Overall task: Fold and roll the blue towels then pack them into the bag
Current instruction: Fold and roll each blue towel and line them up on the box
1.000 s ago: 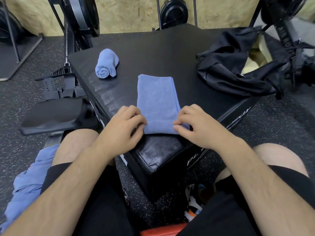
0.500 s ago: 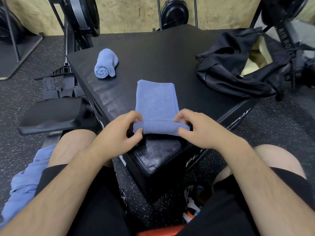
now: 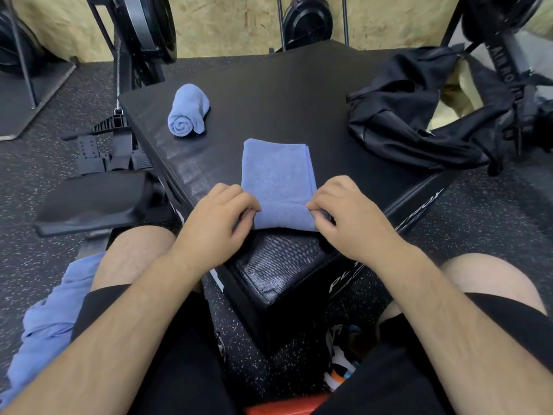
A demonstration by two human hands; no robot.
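Nearest you, one loose blue towel (image 3: pixel 51 319) lies crumpled on the floor against your left thigh. Your two hands work at the near corner of the padded box (image 3: pixel 284 94). Your left hand (image 3: pixel 215 218) and right hand (image 3: pixel 347 217) both have curled fingers pinching the ends of a short roll started at the near edge of the folded towel (image 3: pixel 278 172). The rest of that towel lies flat as a narrow, layered rectangle of soft terry pointing away from you.

That makes three blue towels, counting the rolled towel (image 3: pixel 188 110), a tight spiral-ended cylinder lying farther off to the left on the same box. One bag (image 3: pixel 419 115), black, limp and creased, slumps on the far right of the box with its mouth gaping on a pale lining.

The box top is black textured vinyl with a slight sheen. Around it you have speckled black rubber floor (image 3: pixel 45 175), dark gym machines, and a chipboard wall (image 3: pixel 233 22) beyond.
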